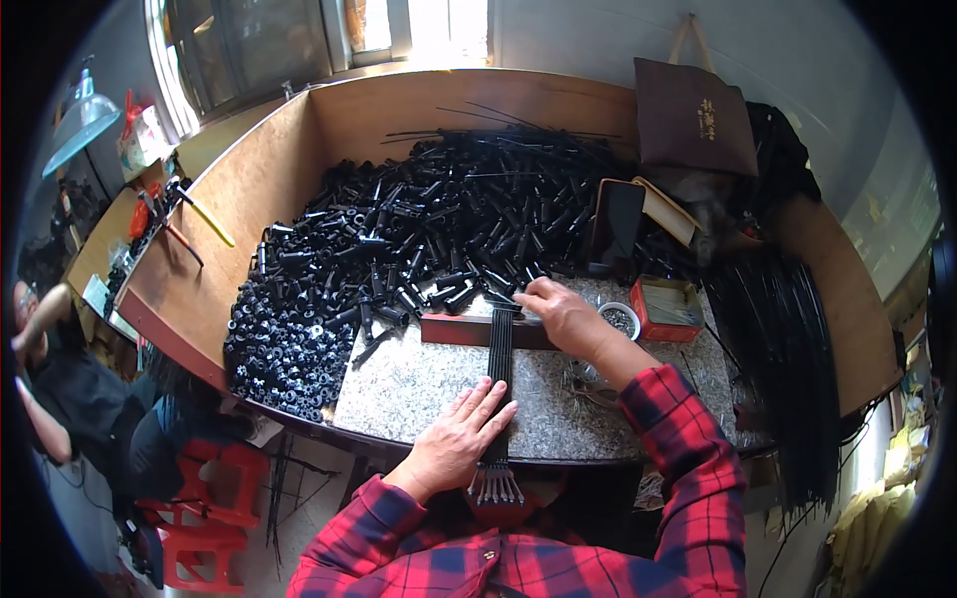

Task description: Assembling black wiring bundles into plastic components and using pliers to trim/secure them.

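Note:
Side by side, a flat row of thin black rods [499,344] runs from a red-fronted bar [454,329] toward my body. Small metal pieces show at their near ends, past the board's edge. My left hand [461,436] lies flat across the rods with its fingers stretched out, pressing from above. At the far ends of the rods, my right hand [558,314] is closed in a pinch just above the bar. What lies between those fingertips is too small to make out. A speckled grey stone slab [409,399] lies under the bar.
Heaped behind the slab are black tubular parts [449,219]; small black-and-silver parts [284,349] lie left. Right of my hand stand a round dish [620,319], a red box [668,309] and a phone [617,224]. Long black rods [778,349] hang rightward. Another person [80,399] sits left.

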The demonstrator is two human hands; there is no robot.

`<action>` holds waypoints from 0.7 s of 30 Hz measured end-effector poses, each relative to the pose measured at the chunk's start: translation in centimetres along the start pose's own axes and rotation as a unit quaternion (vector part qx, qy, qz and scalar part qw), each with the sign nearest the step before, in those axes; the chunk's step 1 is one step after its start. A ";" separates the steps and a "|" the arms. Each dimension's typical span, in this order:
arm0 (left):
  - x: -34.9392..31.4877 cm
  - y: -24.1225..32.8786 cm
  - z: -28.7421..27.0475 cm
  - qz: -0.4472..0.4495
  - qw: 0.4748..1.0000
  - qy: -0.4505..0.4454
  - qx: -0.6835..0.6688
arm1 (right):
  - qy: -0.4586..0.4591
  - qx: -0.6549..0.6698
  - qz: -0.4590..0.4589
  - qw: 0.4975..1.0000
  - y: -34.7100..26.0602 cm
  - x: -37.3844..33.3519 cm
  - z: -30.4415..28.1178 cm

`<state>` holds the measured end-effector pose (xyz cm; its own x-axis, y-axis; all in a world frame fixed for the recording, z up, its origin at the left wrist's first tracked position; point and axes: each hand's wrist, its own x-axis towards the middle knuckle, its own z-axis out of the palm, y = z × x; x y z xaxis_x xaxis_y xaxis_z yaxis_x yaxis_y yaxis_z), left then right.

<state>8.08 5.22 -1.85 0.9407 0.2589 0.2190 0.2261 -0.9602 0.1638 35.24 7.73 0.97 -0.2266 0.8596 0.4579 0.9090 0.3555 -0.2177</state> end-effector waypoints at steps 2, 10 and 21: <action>-0.3 -0.2 0.0 -0.011 1.000 0.002 -0.004 | 0.018 -0.041 0.008 0.999 0.4 -0.5 -1.7; -0.7 -0.6 0.2 0.016 0.998 0.019 0.049 | -0.031 -0.245 0.271 0.931 10.4 -7.9 -10.0; -0.6 -0.5 -3.5 0.054 0.942 0.057 -0.328 | -0.067 -0.249 0.348 0.901 13.6 -10.7 -10.2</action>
<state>6.51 5.90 1.28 0.9075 0.2092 0.3643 -0.1088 -0.7206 0.6848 53.59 -0.32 1.87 0.4495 0.8591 0.2448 0.8840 -0.4671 0.0162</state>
